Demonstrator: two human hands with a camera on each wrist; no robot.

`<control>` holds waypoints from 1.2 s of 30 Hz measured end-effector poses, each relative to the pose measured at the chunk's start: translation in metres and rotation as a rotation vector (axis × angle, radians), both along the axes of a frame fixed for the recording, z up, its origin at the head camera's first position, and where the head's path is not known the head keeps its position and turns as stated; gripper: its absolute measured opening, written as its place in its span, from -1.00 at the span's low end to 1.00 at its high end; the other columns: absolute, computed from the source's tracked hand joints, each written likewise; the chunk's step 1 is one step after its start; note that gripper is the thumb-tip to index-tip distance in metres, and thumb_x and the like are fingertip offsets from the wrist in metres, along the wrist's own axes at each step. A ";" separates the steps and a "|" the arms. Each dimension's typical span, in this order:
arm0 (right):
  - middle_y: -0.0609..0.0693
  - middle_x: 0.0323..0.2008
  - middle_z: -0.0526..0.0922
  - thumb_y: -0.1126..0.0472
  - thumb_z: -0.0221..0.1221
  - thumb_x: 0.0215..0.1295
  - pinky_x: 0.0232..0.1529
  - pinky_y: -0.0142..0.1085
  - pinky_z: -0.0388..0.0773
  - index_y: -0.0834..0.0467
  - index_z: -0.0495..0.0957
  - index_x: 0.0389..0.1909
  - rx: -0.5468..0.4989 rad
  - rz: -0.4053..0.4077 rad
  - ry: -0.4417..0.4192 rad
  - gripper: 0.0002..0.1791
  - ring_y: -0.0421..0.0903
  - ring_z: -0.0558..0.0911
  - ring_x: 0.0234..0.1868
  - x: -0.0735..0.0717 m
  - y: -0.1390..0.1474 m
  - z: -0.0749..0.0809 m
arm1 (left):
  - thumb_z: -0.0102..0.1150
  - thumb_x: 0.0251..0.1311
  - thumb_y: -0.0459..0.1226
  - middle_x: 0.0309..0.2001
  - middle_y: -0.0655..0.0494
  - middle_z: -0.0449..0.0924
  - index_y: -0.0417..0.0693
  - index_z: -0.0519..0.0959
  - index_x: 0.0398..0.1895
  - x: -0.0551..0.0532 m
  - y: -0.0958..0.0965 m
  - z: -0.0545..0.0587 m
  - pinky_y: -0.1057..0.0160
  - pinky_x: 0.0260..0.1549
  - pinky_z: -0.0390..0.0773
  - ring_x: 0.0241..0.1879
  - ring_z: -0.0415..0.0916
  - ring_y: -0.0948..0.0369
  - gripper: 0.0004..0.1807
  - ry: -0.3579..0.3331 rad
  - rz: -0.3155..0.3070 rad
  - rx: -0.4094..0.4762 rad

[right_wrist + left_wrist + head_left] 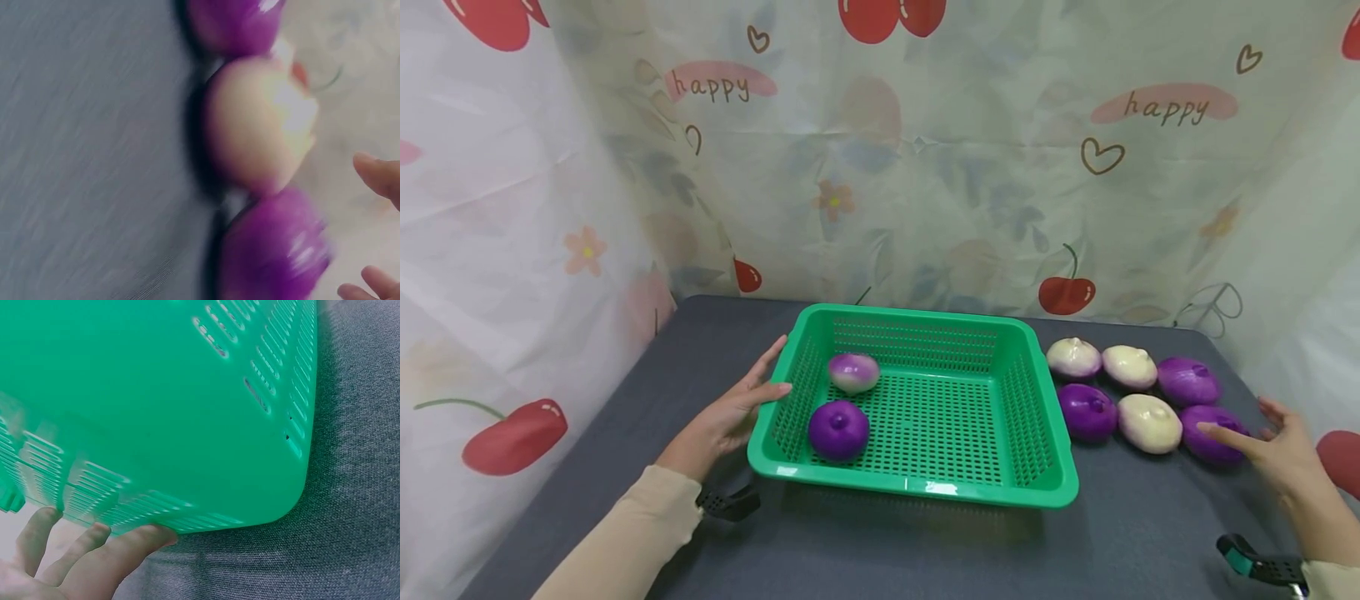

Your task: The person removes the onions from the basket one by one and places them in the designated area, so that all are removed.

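A green plastic basket (925, 487) with slotted walls stands on the table, holding a dark purple onion (838, 431) and a white-and-purple onion (853, 372) at its left end. My left hand (730, 421) holds its left side, the thumb over the rim and fingertips (150, 534) against the outer wall. Right of the basket sit several purple and whitish onions in two rows. Over the front-right purple onion (1212, 435) hovers my right hand (1288, 458), thumb and fingers spread. The right wrist view, blurred, shows the fingers apart from a purple onion (272, 250) and a pale one (256, 125).
The dark grey table (880, 550) runs up to a printed curtain (925, 225) at the back, with more curtain on both sides. A thin looped cord (1217, 304) hangs at the back right corner. Black straps circle both wrists.
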State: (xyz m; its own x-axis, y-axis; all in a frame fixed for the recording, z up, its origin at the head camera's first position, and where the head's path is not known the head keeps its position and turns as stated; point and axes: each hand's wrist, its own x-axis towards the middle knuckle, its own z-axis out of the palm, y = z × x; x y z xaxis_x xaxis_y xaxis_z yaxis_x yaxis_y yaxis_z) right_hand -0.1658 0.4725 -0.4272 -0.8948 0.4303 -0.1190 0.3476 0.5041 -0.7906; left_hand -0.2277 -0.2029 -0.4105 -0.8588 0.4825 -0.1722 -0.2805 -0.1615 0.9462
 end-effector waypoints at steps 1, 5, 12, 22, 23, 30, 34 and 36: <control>0.21 0.51 -0.51 -0.18 0.19 0.26 0.35 0.29 -0.09 0.11 -0.47 0.53 0.003 0.019 0.030 0.18 0.37 -0.31 0.47 -0.001 -0.001 0.001 | -0.03 0.43 -0.31 0.54 -0.07 -0.22 0.69 -0.23 0.48 0.000 0.000 0.000 -0.14 0.10 0.46 0.38 0.14 -0.15 -0.14 0.001 -0.001 0.001; 0.02 0.54 -0.48 -0.06 0.18 0.32 0.41 0.20 -0.18 -0.02 -0.48 0.53 -0.011 0.121 0.183 0.10 0.23 -0.36 0.50 0.002 -0.030 0.025 | -0.04 0.43 -0.32 0.54 -0.07 -0.21 0.67 -0.24 0.49 0.000 -0.001 -0.001 -0.12 0.09 0.47 0.37 0.17 -0.14 -0.13 0.006 0.000 0.000; -0.18 0.52 -0.05 0.27 0.14 0.37 0.24 -0.70 0.13 -0.05 -0.16 0.54 -0.142 0.249 0.423 -0.13 -0.19 -0.05 0.52 0.017 -0.115 0.083 | -0.03 0.42 -0.32 0.54 -0.06 -0.21 0.66 -0.24 0.49 -0.002 -0.001 -0.003 -0.12 0.08 0.47 0.37 0.17 -0.14 -0.13 0.008 -0.001 -0.006; -0.04 0.40 0.22 0.53 0.09 0.29 0.33 -0.49 0.21 0.11 0.10 0.44 -0.484 0.482 0.712 -0.26 -0.17 0.23 0.37 0.021 -0.215 0.104 | -0.02 0.41 -0.31 0.54 -0.05 -0.24 0.65 -0.24 0.49 -0.002 0.000 -0.002 -0.13 0.08 0.47 0.37 0.15 -0.16 -0.12 0.014 0.001 -0.017; -0.03 0.41 0.21 0.55 0.07 0.29 0.33 -0.49 0.22 0.13 0.09 0.45 -0.492 0.508 0.723 -0.26 -0.16 0.24 0.37 0.022 -0.224 0.106 | -0.01 0.41 -0.31 0.54 -0.06 -0.24 0.66 -0.24 0.49 -0.002 0.000 -0.002 -0.13 0.08 0.47 0.36 0.16 -0.15 -0.12 0.013 -0.001 -0.017; 0.07 0.45 0.16 0.54 0.05 0.30 0.33 -0.47 0.20 0.15 0.07 0.46 -0.481 0.683 0.717 -0.26 -0.12 0.22 0.41 0.023 -0.285 0.112 | -0.02 0.42 -0.31 0.53 -0.08 -0.20 0.66 -0.24 0.49 -0.002 -0.002 -0.002 -0.10 0.06 0.48 0.29 0.27 -0.06 -0.12 0.012 0.010 -0.031; 0.03 0.44 0.20 0.51 0.13 0.27 0.35 -0.41 0.21 0.14 0.09 0.46 -0.447 0.748 0.668 -0.24 -0.12 0.22 0.42 0.020 -0.313 0.109 | -0.02 0.42 -0.31 0.53 -0.10 -0.20 0.68 -0.23 0.48 -0.002 -0.002 -0.002 -0.11 0.08 0.48 0.28 0.29 -0.04 -0.13 0.004 0.008 -0.022; -0.01 0.44 0.21 0.46 0.16 0.27 0.38 -0.34 0.21 0.12 0.09 0.46 -0.443 0.775 0.627 -0.23 -0.12 0.22 0.43 0.017 -0.325 0.107 | -0.01 0.41 -0.30 0.53 -0.11 -0.20 0.68 -0.24 0.48 -0.002 -0.002 -0.001 -0.11 0.09 0.47 0.28 0.30 -0.04 -0.12 0.003 0.004 -0.018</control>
State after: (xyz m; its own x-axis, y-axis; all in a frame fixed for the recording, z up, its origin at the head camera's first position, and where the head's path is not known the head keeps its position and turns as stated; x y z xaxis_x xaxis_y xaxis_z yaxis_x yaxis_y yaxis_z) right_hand -0.1484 0.1479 -0.3200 -0.8598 -0.2453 0.4479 -0.4704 0.0393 -0.8816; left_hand -0.2293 -0.2047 -0.4115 -0.8613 0.4758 -0.1781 -0.2766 -0.1451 0.9500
